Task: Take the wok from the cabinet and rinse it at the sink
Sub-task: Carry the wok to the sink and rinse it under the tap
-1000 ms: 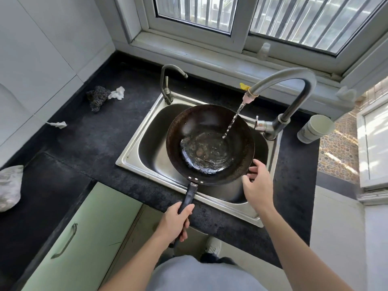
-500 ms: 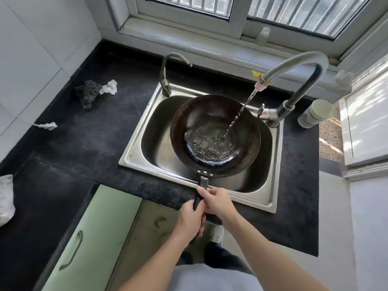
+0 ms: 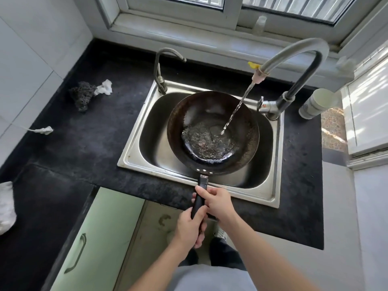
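A dark round wok [image 3: 212,114] hangs over the steel sink [image 3: 134,158], with a pool of water in its bottom. Water streams from the tall grey faucet [image 3: 294,53] into the wok's right half. The wok's black handle [image 3: 199,198] points toward me over the sink's front rim. My right hand [image 3: 216,202] grips the handle close to the wok. My left hand [image 3: 189,227] grips the handle's near end, just below the right hand.
A small second tap [image 3: 161,68] stands at the sink's back left corner. A dark scouring pad [image 3: 81,95] and crumpled white paper [image 3: 104,88] lie on the black counter to the left. A pale cup [image 3: 317,102] stands right of the faucet. Green cabinet door [image 3: 94,244] below.
My right hand left the wok's rim and came down onto the handle above my left hand. The water pool in the wok has grown.
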Demonstrator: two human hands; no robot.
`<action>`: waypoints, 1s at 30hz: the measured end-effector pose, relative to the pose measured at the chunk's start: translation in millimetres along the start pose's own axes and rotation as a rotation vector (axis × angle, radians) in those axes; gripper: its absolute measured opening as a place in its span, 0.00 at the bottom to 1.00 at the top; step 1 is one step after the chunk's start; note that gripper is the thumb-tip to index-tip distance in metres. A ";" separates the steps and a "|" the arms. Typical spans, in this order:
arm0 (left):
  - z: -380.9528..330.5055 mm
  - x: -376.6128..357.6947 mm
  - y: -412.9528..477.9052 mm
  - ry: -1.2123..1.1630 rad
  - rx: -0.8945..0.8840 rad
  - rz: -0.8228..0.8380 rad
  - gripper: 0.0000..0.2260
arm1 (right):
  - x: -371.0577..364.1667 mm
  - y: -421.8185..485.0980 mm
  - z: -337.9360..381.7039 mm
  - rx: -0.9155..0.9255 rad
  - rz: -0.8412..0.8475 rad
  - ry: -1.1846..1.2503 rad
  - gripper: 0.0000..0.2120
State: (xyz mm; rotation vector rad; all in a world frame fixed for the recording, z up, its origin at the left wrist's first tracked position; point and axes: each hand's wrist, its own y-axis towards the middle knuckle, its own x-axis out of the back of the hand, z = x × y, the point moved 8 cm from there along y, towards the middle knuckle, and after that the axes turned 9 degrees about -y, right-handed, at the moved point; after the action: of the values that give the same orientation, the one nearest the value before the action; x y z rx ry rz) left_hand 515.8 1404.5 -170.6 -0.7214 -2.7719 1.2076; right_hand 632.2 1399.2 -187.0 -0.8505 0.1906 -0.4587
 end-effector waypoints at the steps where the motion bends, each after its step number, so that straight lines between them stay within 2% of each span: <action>1: 0.9 0.6 0.7 -0.015 0.005 -0.007 0.15 | -1.9 -0.9 -1.9 -0.006 -0.003 0.026 0.11; 7: 2.9 3.6 2.7 -0.008 -0.017 -0.036 0.17 | -14.1 0.7 -4.7 -0.029 0.010 0.141 0.16; 12: 1.7 4.1 5.2 0.038 -0.052 -0.056 0.18 | -26.3 7.2 -4.8 -0.061 0.097 0.130 0.09; 19: -4.4 12.6 -10.3 0.083 -0.097 -0.063 0.20 | -36.8 -6.9 -5.9 -0.029 0.124 0.199 0.15; 24: -16.4 8.5 -21.2 0.048 -0.142 -0.078 0.20 | -41.4 -20.0 12.7 0.015 0.149 0.297 0.12; 30: -21.5 9.8 -30.8 -0.003 -0.155 -0.067 0.20 | -46.1 -28.7 31.0 0.102 0.135 0.268 0.17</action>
State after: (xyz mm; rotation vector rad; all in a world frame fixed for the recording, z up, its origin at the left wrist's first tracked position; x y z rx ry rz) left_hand 499.3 1405.2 -135.5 -0.6306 -2.8911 0.9913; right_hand 592.8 1425.2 -145.9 -0.6695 0.4649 -0.4505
